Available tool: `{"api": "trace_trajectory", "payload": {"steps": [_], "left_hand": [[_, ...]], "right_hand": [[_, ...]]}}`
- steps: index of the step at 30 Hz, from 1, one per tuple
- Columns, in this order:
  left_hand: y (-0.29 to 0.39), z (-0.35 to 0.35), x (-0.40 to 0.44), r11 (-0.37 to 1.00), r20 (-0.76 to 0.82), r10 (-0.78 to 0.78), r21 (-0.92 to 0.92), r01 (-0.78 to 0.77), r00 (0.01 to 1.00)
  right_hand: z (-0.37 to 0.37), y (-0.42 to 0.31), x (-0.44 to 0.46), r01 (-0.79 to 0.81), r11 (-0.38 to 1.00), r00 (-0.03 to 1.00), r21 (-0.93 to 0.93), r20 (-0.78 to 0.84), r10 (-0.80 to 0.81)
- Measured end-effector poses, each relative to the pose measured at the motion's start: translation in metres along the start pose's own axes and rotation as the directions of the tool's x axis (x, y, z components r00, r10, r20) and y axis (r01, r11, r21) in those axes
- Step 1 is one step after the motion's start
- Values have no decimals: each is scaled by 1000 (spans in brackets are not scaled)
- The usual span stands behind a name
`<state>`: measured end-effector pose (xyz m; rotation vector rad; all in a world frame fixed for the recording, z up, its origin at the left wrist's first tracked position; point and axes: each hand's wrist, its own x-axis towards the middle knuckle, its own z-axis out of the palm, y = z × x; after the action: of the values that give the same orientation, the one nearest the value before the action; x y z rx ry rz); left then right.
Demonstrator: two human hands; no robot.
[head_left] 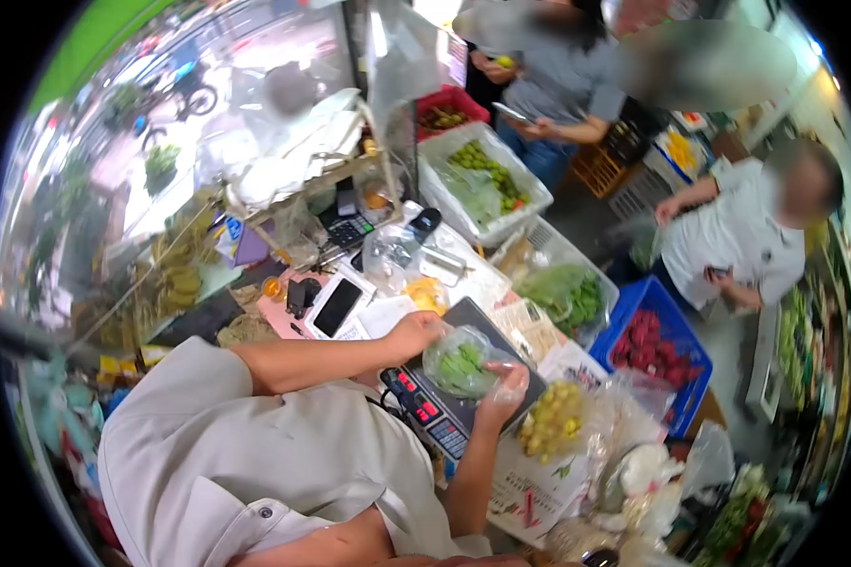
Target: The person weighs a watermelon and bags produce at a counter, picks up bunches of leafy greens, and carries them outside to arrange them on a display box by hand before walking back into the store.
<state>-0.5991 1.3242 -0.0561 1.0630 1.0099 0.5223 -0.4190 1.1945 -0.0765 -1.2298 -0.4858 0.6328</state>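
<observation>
A clear plastic bag of green leafy vegetables (461, 369) is between my hands, over the dark platform of a digital scale (476, 317) with a red lit display. My left hand (418, 335) pinches the bag's edge on the near left side. My right hand (507, 386) grips the bag's other side, fingers curled, with thin film partly over them. Whether the bag rests on the platform I cannot tell. Yellow-green round fruit in a clear bag (550, 420) lies beside the scale, close to my right hand.
A phone (338, 307), a calculator (350, 230) and papers lie left of the scale. Beyond are a blue crate (624, 326) of dark red produce and a white foam box (537, 198) of green fruit. One person (563, 85) holds a phone; another (728, 236) stands right.
</observation>
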Motion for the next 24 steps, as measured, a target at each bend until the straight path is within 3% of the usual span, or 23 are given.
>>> {"api": "trace_trajectory", "payload": {"steps": [1,3,4,6,7,8,9,10,11,12,14,15,16,17,18,19,20,21,22,24], "left_hand": [[14,5,-7,988,20,87,128,-89,996],[34,9,-14,907,161,353,183,-379,922],[59,16,-25,902,193,373,157,-403,908],[95,27,-37,845,322,445,157,-511,836],[105,31,-38,787,417,484,177,-591,770],[119,35,-45,731,511,533,122,-671,674],[125,40,-52,696,610,496,145,-703,618],[128,46,-57,631,679,536,72,-772,501],[133,49,-61,559,737,561,-3,-829,376],[140,46,-63,544,726,577,0,-839,374],[153,39,-66,493,721,631,-90,-865,285],[161,31,-59,470,617,706,-40,-882,348],[175,18,-49,454,504,767,11,-891,397],[199,-5,-37,432,415,784,168,-886,461],[213,-26,-7,438,260,792,389,-810,553],[231,-53,17,278,2,935,617,-737,355],[260,-84,37,198,-137,980,754,-626,146],[273,-113,71,295,-274,954,804,-517,118],[285,-142,104,404,-406,910,818,-409,88],[317,-185,124,521,-483,852,754,-399,199]], "right_hand": [[7,-14,-3,83,995,997,-57,6,-83],[1,-37,-6,357,804,934,-476,190,-302],[-5,-26,-9,302,919,947,-253,190,-258],[30,-64,-23,257,940,954,-225,215,-209],[46,-87,-34,191,960,968,-204,201,-150],[55,-101,-43,130,973,956,-190,284,-72],[80,-112,-47,303,945,924,-126,281,-259],[61,-94,-40,418,859,860,-296,435,-268],[46,-74,-37,430,832,857,-352,449,-253],[37,-61,-35,442,801,854,-405,463,-237],[54,-74,-44,222,950,946,-219,285,-156],[55,-76,-41,230,949,943,-216,292,-162],[51,-78,-38,131,904,982,-407,177,-63],[47,-79,-37,7,820,999,-572,34,15],[47,-75,-39,34,798,999,-602,48,-7],[44,-64,-39,31,800,999,-599,37,-11],[41,-51,-40,86,794,996,-602,75,-51],[36,-36,-41,136,785,990,-605,105,-91],[34,-27,-42,69,787,995,-613,94,-14],[47,-26,-49,77,780,996,-620,82,-33]]}}
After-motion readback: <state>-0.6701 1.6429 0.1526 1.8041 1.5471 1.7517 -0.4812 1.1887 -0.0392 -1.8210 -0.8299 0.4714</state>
